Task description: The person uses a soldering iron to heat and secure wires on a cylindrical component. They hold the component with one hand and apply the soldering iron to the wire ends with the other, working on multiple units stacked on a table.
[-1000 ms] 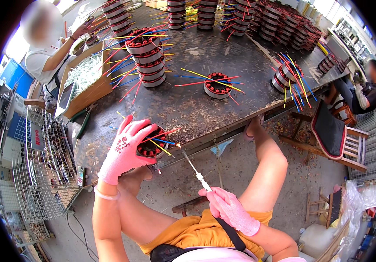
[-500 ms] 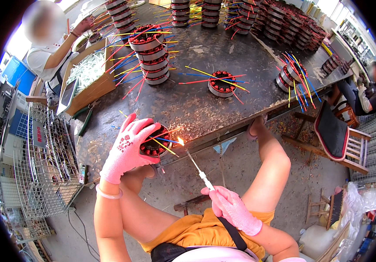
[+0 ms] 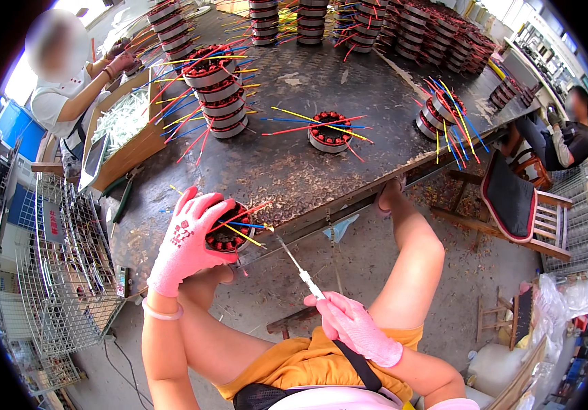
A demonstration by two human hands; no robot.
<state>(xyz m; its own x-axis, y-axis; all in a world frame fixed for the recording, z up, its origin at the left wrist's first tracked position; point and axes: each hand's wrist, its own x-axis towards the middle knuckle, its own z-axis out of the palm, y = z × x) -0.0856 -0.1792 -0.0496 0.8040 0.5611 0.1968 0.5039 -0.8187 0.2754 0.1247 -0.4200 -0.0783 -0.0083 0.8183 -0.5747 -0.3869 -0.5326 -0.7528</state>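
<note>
My left hand (image 3: 188,239), in a pink glove, grips a motor stator (image 3: 223,242) at the table's near edge, fingers over its top and side. Red, blue and yellow wires stick out of this stator to the right. My right hand (image 3: 359,326), gloved in pink too, is closed around the white handle of a thin metal-stemmed torch (image 3: 306,277). The torch points up and left, its tip with a small flame beside the blue wire's end. Farther back, a single stator (image 3: 329,142) lies on the table with its wires spread.
A tall stator stack (image 3: 224,113) bristles with wires at the left; more stacks (image 3: 311,24) line the back. An open box of white tubes (image 3: 123,126) stands near pliers (image 3: 124,199). One person works behind it; another sits at far right near a chair (image 3: 513,198).
The whole scene has shifted slightly left in view. The flame at the torch tip looks smaller. Both hands keep their grips, and the torch tip stays by the wire ends.
</note>
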